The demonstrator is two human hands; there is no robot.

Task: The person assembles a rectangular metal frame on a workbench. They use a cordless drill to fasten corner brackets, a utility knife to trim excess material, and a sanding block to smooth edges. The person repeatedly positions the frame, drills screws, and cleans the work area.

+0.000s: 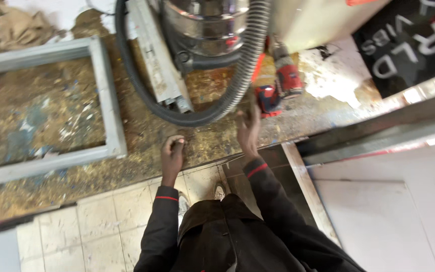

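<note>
Reaching right hand (249, 132), fingers (242, 117) seemingly spread, near hose (237, 85)

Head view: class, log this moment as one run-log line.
left hand: fist on worn bench | right hand: open, at vacuum hose | near: red drill, grey frame

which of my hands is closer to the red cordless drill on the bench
Right. Your right hand is raised just left of the red cordless drill, close beside the grey ribbed hose. Your left hand rests nearer the worktop's front edge, well left of the drill.
</note>
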